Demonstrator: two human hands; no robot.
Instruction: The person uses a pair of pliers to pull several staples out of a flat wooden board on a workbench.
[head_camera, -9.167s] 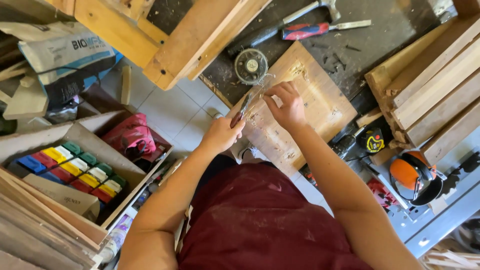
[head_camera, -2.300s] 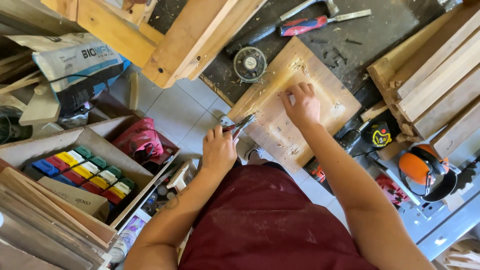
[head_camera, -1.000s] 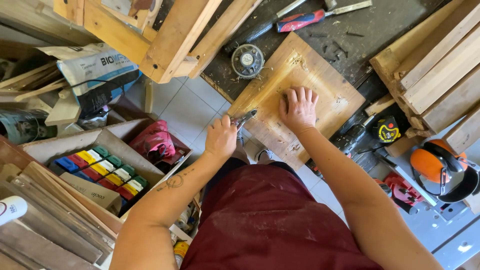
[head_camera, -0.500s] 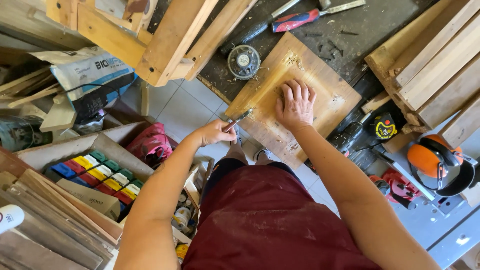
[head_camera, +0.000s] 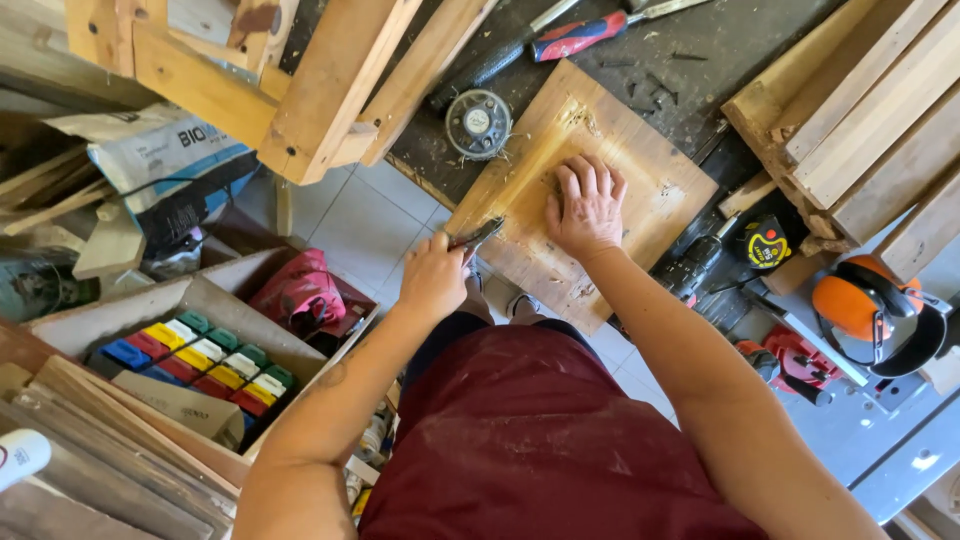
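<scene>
A square wooden board lies on the dark workbench, one corner hanging over the edge. My right hand presses flat on the board near its middle, fingers spread. My left hand is closed around a small metal tool, whose tip touches the board's left edge. I cannot tell what kind of tool it is. A round wire brush wheel rests on the bench just beyond the board's left corner.
A red-handled chisel lies at the bench's far side. Stacked wooden planks sit to the right, with orange ear defenders and a yellow tape measure. A wooden frame and a box of coloured blocks are at the left.
My left hand has stayed at the board's left edge with the tool, shifting slightly. My right hand slid toward the board's middle and pressed flat. The view moved a little.
</scene>
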